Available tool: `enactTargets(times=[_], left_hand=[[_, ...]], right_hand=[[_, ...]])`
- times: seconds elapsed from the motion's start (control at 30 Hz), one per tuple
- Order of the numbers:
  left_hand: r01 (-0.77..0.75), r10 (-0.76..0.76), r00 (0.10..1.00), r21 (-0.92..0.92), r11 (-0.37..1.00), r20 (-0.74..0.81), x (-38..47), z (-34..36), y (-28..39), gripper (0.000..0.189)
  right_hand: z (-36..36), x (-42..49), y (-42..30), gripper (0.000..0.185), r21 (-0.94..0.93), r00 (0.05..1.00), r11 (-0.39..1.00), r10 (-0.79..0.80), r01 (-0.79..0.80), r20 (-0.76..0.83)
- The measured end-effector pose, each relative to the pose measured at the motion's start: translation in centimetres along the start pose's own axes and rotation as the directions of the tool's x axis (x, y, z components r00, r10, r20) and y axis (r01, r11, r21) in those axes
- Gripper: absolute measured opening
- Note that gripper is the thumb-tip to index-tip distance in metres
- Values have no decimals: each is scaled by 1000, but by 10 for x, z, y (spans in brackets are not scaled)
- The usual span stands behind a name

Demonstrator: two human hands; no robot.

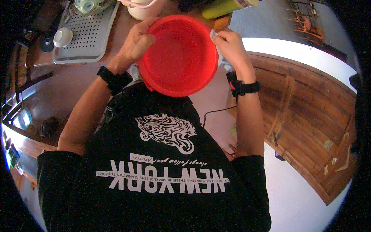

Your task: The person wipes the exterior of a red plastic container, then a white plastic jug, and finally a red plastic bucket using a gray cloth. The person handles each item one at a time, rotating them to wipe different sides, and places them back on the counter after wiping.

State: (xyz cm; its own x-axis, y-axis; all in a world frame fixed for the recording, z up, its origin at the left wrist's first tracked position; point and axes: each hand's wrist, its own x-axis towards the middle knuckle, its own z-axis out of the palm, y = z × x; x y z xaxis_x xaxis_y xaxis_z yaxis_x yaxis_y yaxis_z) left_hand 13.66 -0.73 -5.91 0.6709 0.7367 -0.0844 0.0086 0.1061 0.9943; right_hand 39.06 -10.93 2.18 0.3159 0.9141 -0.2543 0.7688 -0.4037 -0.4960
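A round red plastic basin [179, 55] is held up in front of my body, its inside facing me. My left hand [138, 42] grips its left rim, the thumb over the edge and the other fingers behind. On the opposite side, my right hand [232, 47] pinches a pale cloth [214, 36] against the right rim. Part of the cloth hangs below that hand, and the rest is hidden behind the hand and basin. Each wrist wears a black strap.
At the upper left, a grey perforated tray [84, 37] on a brown table [40, 59] bears a white bowl [63, 37] and glassware [86, 5]. Behind the basin are a white container [145, 10] and a green cylinder [226, 8]. A wooden door [313, 116] stands right.
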Motion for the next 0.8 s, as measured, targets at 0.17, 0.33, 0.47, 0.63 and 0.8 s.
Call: enactTargets(times=[0.17, 0.33, 0.47, 0.63, 0.8], left_hand=[[35, -36, 999, -26, 999, -34, -2, 3, -2, 54], [52, -52, 999, -64, 997, -3, 1, 3, -8, 61], [23, -17, 999, 194, 981, -33, -5, -3, -3, 50], [95, -181, 982, 664, 742, 61, -41, -21, 21, 56], [10, -105, 990, 679, 734, 99, -60, -25, 22, 48]], right_hand=[[3, -35, 16, 28, 51, 996, 995, 85, -83, -28], [20, -74, 29, 30, -32, 993, 995, 90, -92, -74], [30, -103, 28, 27, 21, 989, 993, 121, -119, -84], [31, -102, 20, 16, 14, 941, 999, -37, 44, -337], [5, -72, 11, 23, 413, 916, 909, 115, 60, -384]])
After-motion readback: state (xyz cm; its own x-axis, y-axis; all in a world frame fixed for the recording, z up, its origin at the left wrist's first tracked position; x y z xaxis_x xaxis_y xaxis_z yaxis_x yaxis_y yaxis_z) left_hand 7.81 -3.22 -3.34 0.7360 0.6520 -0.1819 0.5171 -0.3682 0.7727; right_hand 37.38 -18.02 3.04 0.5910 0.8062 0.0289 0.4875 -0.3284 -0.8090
